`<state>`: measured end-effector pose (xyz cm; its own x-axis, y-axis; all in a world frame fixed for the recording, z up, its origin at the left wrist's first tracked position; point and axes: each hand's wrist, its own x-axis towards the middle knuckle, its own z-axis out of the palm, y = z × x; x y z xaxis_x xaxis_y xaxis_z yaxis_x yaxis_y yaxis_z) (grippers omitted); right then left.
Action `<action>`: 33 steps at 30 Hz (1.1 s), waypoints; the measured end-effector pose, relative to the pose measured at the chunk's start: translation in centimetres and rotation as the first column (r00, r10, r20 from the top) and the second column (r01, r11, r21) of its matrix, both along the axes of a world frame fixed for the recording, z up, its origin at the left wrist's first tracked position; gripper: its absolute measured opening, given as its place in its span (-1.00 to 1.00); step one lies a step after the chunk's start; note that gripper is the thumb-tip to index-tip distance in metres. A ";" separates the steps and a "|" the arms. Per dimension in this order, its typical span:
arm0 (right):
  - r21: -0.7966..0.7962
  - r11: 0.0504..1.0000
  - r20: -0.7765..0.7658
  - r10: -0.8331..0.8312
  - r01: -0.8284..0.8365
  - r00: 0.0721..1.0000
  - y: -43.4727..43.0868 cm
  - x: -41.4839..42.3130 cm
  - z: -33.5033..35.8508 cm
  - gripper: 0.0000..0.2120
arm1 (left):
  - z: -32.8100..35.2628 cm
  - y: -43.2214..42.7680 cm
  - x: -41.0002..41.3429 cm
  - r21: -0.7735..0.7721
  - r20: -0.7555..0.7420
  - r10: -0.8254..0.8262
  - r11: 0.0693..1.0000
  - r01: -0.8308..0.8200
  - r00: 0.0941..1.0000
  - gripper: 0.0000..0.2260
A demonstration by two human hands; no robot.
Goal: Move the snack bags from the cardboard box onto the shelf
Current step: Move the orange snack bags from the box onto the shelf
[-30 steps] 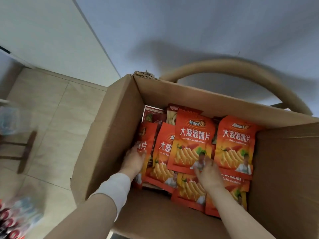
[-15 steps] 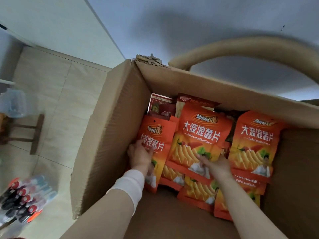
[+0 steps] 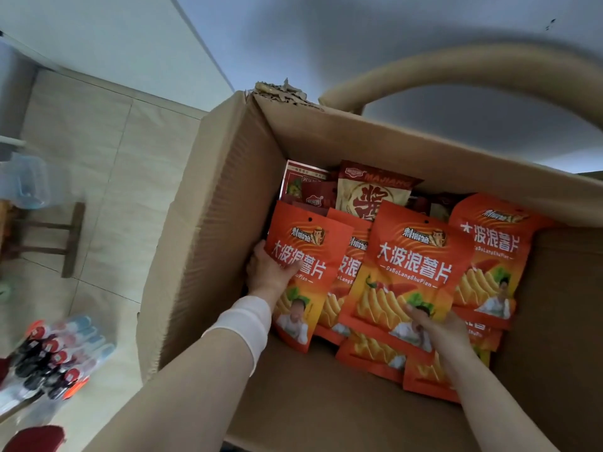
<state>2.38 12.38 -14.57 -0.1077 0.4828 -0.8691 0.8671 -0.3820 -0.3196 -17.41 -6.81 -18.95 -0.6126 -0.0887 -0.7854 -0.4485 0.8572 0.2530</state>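
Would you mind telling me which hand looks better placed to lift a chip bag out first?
Left, probably. The left hand already grips the leftmost orange bag by its edge; the right hand only rests on the middle bag.

A pale tiled floor (image 3: 107, 177) carries an open cardboard box (image 3: 208, 256) of orange snack bags (image 3: 414, 265). Near the box's left side lie a pack of bottles (image 3: 55, 357) and, farther off, a dark wooden stand (image 3: 65, 236).
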 end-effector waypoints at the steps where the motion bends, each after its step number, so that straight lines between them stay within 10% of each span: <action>1: -0.008 1.000 -0.002 -0.015 0.015 1.000 0.0 0.1 -0.2 -0.80 | -0.2 0.0 -0.1 -0.011 0.065 0.004 1.000 -0.004 0.998 -0.07; 9: -0.055 0.992 -0.002 -0.113 0.113 0.994 -0.3 1.1 0.3 -0.69 | 1.5 0.3 -0.2 -0.168 -0.045 -0.226 0.962 0.215 0.973 -0.23; 17: 0.028 0.987 -0.106 -0.151 0.155 0.983 -0.7 2.4 4.6 -0.86 | 8.4 1.2 -0.9 0.458 0.112 -0.020 0.889 -0.034 0.993 -0.59; 33: 0.452 0.680 -0.435 -0.397 0.577 0.809 -6.7 20.5 26.2 -0.77 | 31.6 11.8 10.3 0.825 -0.287 -0.238 0.431 0.366 0.928 -0.83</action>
<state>22.84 5.68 11.62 0.0904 0.9068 -0.4117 0.4436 -0.4068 -0.7986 -7.10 4.95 12.67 -0.5437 0.7913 -0.2798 -0.1205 0.2563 0.9591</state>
